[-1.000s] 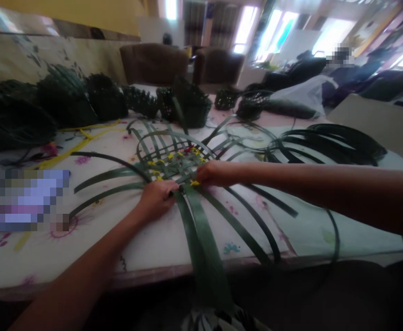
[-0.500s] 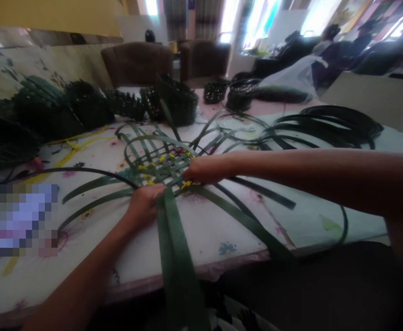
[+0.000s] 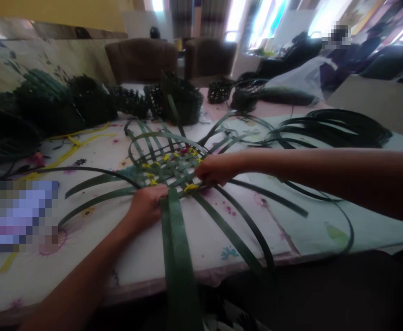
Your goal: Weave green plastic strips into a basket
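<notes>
A flat woven piece of green strapping point(image 3: 175, 171) lies on the table, with yellow ties knotted along its edges and loose strap ends fanning out. My left hand point(image 3: 148, 203) is closed at its near left edge, pinching it beside two wide straps point(image 3: 178, 239) that run down toward my lap. On the right edge my right hand point(image 3: 216, 169) is curled into a grip, its fingertips partly hidden; it seems to hold a strap at the rim there. Other straps point(image 3: 231, 230) trail over the table's front edge.
Finished-looking dark green baskets point(image 3: 182, 99) line the back of the table. A coil of strapping point(image 3: 353, 128) lies at the right, near a clear plastic bag point(image 3: 301, 78). Yellow strips point(image 3: 72, 147) sit at the left. A blurred-out object point(image 3: 22, 216) is at far left.
My view has shifted slightly, moving the scene a little to the right. The straps at the right of the woven piece have swung somewhat. Both hands keep their grip.
</notes>
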`<control>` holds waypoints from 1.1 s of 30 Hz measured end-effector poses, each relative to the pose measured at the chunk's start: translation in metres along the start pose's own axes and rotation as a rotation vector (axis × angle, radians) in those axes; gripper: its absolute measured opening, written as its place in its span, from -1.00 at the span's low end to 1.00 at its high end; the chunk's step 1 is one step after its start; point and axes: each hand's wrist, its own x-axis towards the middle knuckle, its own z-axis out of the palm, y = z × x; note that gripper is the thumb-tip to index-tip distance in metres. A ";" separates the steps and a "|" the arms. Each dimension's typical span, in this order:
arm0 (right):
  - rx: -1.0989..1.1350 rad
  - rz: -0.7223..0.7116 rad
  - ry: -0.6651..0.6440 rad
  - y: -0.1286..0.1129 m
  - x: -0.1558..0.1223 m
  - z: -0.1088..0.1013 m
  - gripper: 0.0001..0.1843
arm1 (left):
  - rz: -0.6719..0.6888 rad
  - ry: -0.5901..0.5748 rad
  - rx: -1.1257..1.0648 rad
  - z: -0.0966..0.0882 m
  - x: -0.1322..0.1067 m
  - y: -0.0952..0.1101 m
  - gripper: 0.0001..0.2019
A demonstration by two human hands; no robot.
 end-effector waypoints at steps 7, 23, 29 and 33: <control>-0.221 -0.341 -0.170 0.032 -0.013 0.003 -0.86 | 0.028 0.047 0.024 0.000 0.003 0.004 -0.81; -0.877 -0.406 0.561 0.037 -0.040 0.087 -0.75 | 0.041 0.040 0.039 0.004 -0.002 0.008 -0.79; -0.784 -0.497 0.409 0.027 -0.032 0.070 -0.66 | 0.056 0.053 0.067 0.007 -0.002 0.006 -0.82; -0.809 -0.457 0.307 0.020 -0.020 0.067 -0.71 | 0.065 0.053 0.097 0.007 0.000 0.006 -0.84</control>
